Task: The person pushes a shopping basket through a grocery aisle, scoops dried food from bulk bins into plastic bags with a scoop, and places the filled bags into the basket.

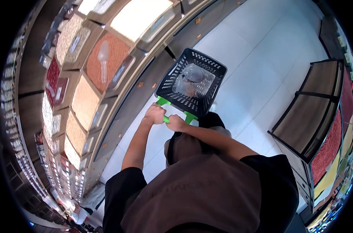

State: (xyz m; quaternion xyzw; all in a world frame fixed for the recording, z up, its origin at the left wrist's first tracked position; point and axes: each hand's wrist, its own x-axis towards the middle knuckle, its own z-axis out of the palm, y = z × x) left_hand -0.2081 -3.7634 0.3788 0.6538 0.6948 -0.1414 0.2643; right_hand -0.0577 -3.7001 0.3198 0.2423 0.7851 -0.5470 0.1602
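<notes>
Basket [185, 103], black and perforated, sits at upper centre in the head view, clear plastic bags [193, 74] inside. And it's both hands on: left hand [155, 113] and right hand [176, 123], side by side, fingers curled closed round the green handle [166, 119]. Over at upper left, a clear scoop [103, 58] lies on reddish grain [116, 46]; pale floor [267, 46] gleams at upper right.

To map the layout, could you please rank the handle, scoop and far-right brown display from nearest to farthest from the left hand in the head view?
1. Handle: in the left hand.
2. Scoop: left, on orange grain.
3. Brown display: far right.
</notes>
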